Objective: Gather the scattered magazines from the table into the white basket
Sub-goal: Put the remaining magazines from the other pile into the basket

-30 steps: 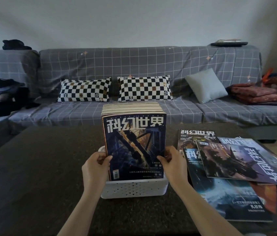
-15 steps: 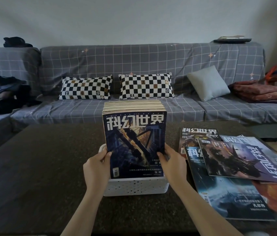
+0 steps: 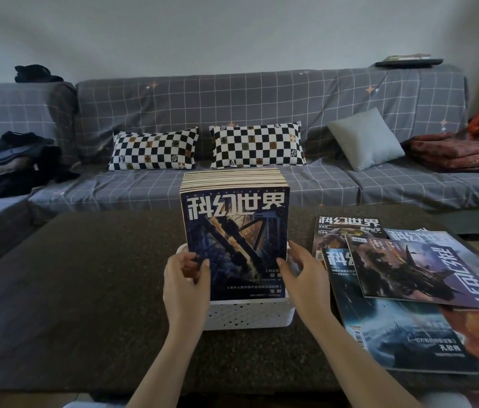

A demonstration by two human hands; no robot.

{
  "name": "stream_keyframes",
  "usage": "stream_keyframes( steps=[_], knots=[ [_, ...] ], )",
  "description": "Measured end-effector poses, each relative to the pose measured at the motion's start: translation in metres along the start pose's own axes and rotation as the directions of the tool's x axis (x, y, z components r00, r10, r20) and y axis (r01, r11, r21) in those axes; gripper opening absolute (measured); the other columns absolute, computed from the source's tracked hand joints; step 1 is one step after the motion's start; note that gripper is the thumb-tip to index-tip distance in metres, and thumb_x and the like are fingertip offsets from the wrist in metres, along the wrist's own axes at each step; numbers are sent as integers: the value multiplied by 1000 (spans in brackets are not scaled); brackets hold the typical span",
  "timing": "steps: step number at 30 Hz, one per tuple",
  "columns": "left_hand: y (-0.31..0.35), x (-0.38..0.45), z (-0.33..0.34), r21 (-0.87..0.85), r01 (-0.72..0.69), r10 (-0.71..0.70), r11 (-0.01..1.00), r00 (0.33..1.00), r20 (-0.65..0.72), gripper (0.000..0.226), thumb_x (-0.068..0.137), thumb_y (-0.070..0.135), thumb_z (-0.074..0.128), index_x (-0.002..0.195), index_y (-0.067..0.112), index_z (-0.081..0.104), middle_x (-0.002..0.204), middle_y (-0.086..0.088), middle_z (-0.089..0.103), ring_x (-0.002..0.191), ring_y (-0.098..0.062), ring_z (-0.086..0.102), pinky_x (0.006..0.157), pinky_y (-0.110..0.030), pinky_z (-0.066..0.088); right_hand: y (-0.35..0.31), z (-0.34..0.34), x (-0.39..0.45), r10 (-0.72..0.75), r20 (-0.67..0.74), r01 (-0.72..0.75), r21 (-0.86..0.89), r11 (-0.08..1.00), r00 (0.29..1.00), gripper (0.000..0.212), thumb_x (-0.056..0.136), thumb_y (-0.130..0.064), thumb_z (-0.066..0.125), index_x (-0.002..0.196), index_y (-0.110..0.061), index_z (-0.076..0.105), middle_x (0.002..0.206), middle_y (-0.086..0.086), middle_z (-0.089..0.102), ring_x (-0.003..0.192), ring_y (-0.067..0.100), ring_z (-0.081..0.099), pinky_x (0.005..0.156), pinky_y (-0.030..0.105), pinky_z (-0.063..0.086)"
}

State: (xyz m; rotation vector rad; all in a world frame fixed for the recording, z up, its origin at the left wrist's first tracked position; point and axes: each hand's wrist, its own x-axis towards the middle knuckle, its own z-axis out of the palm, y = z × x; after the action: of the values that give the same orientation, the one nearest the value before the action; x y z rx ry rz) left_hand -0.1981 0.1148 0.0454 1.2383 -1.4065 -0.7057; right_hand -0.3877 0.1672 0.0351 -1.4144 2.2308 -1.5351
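A white perforated basket [image 3: 250, 315] sits on the dark table [image 3: 85, 290] in front of me. A thick stack of magazines [image 3: 235, 240] stands upright in it, dark blue cover facing me. My left hand [image 3: 186, 282] grips the stack's left edge, thumb across the cover. My right hand [image 3: 304, 278] is at the right edge with fingers spread and fairly straight; its thumb tip touches the cover. To the right, several loose magazines overlap flat on the table: a purple one [image 3: 426, 278] on top, a blue one [image 3: 403, 340] nearest me, and another [image 3: 347, 228] behind.
A grey checked sofa [image 3: 261, 98] runs behind the table with two black-and-white pillows [image 3: 257, 145], a grey cushion [image 3: 367, 139], folded red blankets [image 3: 456, 154] and dark clothes [image 3: 11, 160] at left. The table's near edge lies just below my forearms.
The front magazine has sunk a little lower into the basket. My right hand has loosened from its grip on the right edge, and its fingers have spread. My left hand keeps its hold.
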Motion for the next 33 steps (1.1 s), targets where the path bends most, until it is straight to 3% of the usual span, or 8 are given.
stream_keyframes(
  steps=[3, 9, 16, 21, 24, 27, 29, 33],
  knots=[
    [9, -14, 10, -23, -101, 103, 995, 992, 68, 21, 88, 19, 66, 102, 28, 53, 83, 11, 61, 78, 4, 59, 61, -11, 48, 3, -7, -4, 4, -12, -4, 17, 1000, 1000, 42, 87, -32, 62, 128, -22, 55, 113, -6, 66, 102, 10, 54, 81, 26, 46],
    [33, -40, 49, -31, -190, 192, 981, 948, 253, 16, 89, 21, 64, 98, 32, 56, 87, 12, 60, 83, 5, 55, 69, -6, 44, 19, -31, -14, 37, -20, -37, 18, 999, 999, 37, 87, -30, 63, 123, -24, 59, 116, -8, 65, 111, 13, 55, 94, 37, 48],
    [55, -80, 107, -91, -213, 231, 973, 857, 462, 19, 91, 21, 62, 96, 38, 54, 89, 14, 59, 86, 6, 56, 69, -7, 45, 55, -76, -21, 116, -93, -121, -53, 991, 989, 28, 87, -27, 62, 115, -24, 63, 106, -4, 68, 98, 15, 59, 84, 36, 51],
    [57, -102, 157, -72, -112, 132, 991, 793, 594, 15, 93, 26, 59, 105, 34, 58, 97, 11, 63, 84, 5, 58, 68, -4, 45, 90, -106, -23, 213, -152, -234, -133, 963, 965, 31, 89, -30, 61, 118, -18, 62, 111, -2, 66, 105, 17, 57, 85, 31, 47],
    [57, -108, 189, -16, -24, 29, 1000, 733, 679, 28, 94, 27, 58, 122, 24, 58, 114, 9, 63, 85, 11, 56, 66, 2, 41, 110, -120, -23, 324, -183, -339, -54, 939, 928, 35, 88, -29, 61, 119, -14, 61, 116, 2, 65, 104, 14, 56, 83, 25, 41],
    [58, -112, 216, 41, 62, -73, 997, 688, 722, 41, 95, 27, 57, 135, 20, 50, 132, 4, 57, 106, 4, 54, 76, -4, 39, 129, -132, -23, 393, -178, -408, -59, 911, 902, 41, 88, -28, 62, 125, -10, 56, 126, 6, 59, 114, 17, 52, 91, 26, 40],
    [59, -112, 231, 66, 122, -132, 990, 682, 719, 47, 95, 27, 56, 139, 17, 45, 138, 0, 52, 121, -7, 52, 88, -14, 37, 140, -139, -19, 405, -180, -429, -119, 896, 896, 46, 88, -26, 62, 130, -8, 52, 134, 9, 52, 125, 22, 46, 102, 31, 36],
    [62, -108, 254, 122, 186, -219, 975, 719, 660, 49, 94, 26, 57, 140, 13, 43, 138, -4, 52, 121, -14, 53, 91, -22, 40, 153, -147, -10, 436, -142, -457, -203, 866, 889, 48, 91, -28, 58, 134, -7, 50, 145, 8, 43, 132, 27, 36, 107, 32, 28]
  ],
)
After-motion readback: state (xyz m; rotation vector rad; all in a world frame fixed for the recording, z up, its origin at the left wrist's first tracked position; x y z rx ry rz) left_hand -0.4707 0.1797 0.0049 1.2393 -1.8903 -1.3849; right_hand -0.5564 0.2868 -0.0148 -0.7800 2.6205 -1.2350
